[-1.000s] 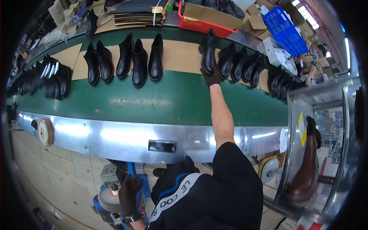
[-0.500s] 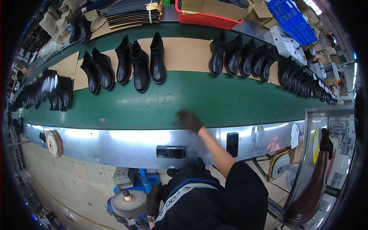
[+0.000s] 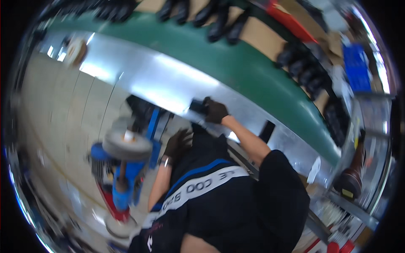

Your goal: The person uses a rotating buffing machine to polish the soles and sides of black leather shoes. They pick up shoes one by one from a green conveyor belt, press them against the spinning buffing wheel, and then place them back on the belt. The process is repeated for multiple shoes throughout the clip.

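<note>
My right hand, in a dark glove, is closed on the right end of a small black rectangular block lying at the near edge of the metal strip. Blur hides exactly how the fingers grip it. Lower and to the left, my left hand, also gloved, hangs in front of my body with its fingers apart and nothing in them. A flat black phone-like thing lies on the strip to the right of my right forearm.
Beyond the strip runs a green belt with black boots along its far side. A blue machine with a grey wheel stands left of me. Another round wheel sits farther left. A brown boot is in the right-hand frame.
The view has turned to the left and down. My right hand has come back from over the green belt to the black block and taken hold of it. My left hand has risen beside my body.
</note>
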The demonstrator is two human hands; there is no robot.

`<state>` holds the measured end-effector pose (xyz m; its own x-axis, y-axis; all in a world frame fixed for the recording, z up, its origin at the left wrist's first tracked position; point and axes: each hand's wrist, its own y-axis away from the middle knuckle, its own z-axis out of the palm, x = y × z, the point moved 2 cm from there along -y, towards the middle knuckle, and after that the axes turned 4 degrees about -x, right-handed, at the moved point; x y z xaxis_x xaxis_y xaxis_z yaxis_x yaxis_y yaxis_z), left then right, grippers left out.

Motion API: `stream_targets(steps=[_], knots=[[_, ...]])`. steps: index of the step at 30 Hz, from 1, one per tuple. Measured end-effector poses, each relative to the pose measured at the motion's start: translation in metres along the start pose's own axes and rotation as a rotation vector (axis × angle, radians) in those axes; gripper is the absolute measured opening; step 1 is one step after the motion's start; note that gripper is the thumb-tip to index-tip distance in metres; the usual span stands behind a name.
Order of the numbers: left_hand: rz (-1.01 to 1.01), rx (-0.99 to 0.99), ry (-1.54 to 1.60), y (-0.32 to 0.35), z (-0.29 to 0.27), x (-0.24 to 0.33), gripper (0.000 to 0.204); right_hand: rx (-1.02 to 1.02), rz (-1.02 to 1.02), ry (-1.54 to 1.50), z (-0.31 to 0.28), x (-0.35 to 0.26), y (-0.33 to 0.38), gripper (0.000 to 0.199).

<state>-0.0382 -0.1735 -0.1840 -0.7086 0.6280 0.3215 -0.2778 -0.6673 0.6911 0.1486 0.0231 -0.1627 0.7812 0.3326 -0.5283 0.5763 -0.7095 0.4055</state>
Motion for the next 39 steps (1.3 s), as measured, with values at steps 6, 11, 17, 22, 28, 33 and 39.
stream_targets(steps=[6, 11, 17, 22, 28, 33, 39], knots=[[0.807, 0.351, -1.052, 0.019, -0.06, -0.034, 0.047, -0.26, -0.177, -0.088, 0.106, -0.107, 0.034, 0.093], [0.867, 0.906, -1.516, 0.073, -0.088, -0.05, 0.035, -0.284, -0.308, -0.12, 0.151, -0.168, 0.058, 0.091], [0.781, 0.862, -1.151, 0.062, -0.14, -0.072, 0.017, -0.248, -0.266, -0.135, 0.184, -0.191, 0.064, 0.083], [0.804, 0.749, -0.436, 0.03, -0.179, -0.108, 0.019, -0.268, -0.243, -0.16, 0.195, -0.193, 0.069, 0.085], [0.857, 0.556, -0.125, 0.042, -0.168, -0.099, 0.023, -0.255, -0.19, -0.166, 0.193, -0.194, 0.075, 0.092], [0.747, 0.709, -0.611, 0.108, -0.092, -0.039, 0.035, -0.167, -0.311, -0.161, 0.172, -0.19, 0.083, 0.089], [0.832, 0.645, -0.527, 0.105, -0.115, -0.05, 0.042, -0.25, -0.327, -0.243, 0.162, -0.211, 0.09, 0.082]])
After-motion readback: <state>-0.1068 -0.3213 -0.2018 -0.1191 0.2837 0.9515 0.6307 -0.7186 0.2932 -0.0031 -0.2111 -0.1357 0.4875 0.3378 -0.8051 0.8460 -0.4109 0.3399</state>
